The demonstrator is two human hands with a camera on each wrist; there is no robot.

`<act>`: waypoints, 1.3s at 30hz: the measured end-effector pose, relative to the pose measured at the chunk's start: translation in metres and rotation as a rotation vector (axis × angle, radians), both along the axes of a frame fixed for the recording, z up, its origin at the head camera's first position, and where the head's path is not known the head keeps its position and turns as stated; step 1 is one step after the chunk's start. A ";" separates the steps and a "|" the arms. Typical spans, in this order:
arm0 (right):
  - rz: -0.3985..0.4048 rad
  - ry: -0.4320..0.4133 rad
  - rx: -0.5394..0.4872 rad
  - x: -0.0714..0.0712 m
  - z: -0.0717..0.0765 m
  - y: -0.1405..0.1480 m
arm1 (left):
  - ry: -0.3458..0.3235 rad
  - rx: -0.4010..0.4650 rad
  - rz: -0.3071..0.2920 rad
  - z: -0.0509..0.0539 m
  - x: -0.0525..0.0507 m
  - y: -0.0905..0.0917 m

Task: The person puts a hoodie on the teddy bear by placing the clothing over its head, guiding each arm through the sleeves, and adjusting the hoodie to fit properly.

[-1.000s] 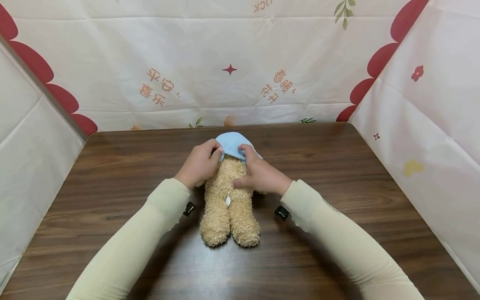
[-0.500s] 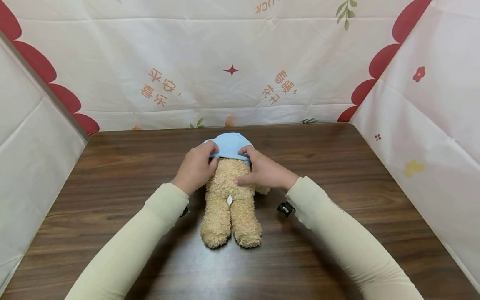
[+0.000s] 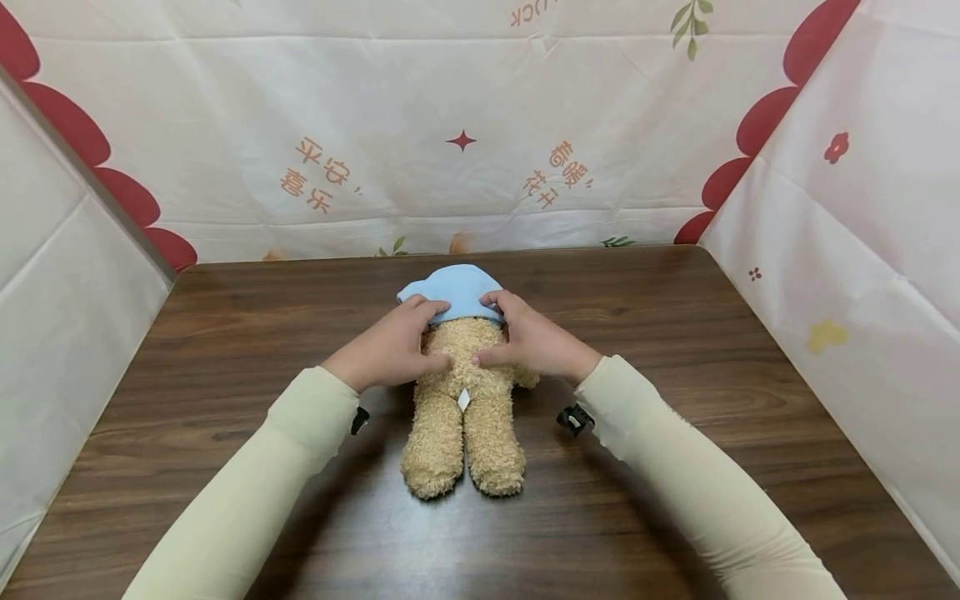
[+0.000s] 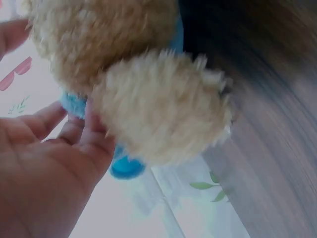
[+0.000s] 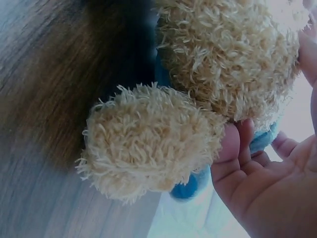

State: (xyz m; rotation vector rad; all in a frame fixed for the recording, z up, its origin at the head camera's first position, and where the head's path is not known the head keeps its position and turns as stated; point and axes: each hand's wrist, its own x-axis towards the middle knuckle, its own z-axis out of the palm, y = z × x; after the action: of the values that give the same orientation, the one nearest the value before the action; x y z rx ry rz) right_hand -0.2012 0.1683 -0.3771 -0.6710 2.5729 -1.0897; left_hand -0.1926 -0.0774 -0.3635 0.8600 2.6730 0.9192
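Stuffed toy [image 3: 467, 379] lies on the bench [image 3: 637, 333], roughly central, legs toward the person, white tag [image 3: 463, 400] up between them. Pale blue cloth [image 3: 468, 287] covers the head end, one corner poking out beyond the left index finger. No face visible.

Left hand [image 3: 393, 346]: fairly wide grip, holding the toy's side, thumb on the fur, index finger on the cloth. Right hand [image 3: 543, 342]: much the same, mirrored, holding the other side. Wrist views put fingers of both hands in beside the toy's arms, the left arm [image 4: 163, 109] and the right arm [image 5: 153, 141], close to the blue edge. More blue shows low beside the body; cannot tell whether it's the same piece. Far fingertips partly hidden.

Step in hand reads as a two-handed hold on toy and cloth together. To do it well: press evenly from both sides so the body stays square, thumbs flat on the fur as anchors, fingers light on the cloth edge so it doesn't ride up. The protruding corner suggests uneven tension, so the left side probably wants more care. Plush likely squashes and twists easily; gentle, matched pressure beats a hard squeeze.
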 end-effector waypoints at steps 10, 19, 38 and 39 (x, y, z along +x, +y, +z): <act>0.042 0.104 0.097 0.008 -0.003 -0.007 | 0.020 -0.076 -0.008 -0.015 0.005 -0.005; 0.111 0.122 0.043 0.013 -0.008 -0.009 | 0.075 -0.048 0.050 -0.028 0.009 -0.002; 0.176 0.427 0.174 0.016 -0.011 -0.021 | 0.426 -0.090 0.038 -0.040 0.017 0.006; 0.180 0.408 0.167 0.016 -0.011 -0.020 | 0.415 -0.087 0.043 -0.040 0.017 0.005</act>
State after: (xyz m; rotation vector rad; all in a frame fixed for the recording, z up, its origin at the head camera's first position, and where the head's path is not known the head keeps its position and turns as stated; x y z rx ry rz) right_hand -0.1850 0.1483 -0.3877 -1.1568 2.8210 -0.7311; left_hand -0.1757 -0.0720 -0.4033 1.0790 3.0614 0.6874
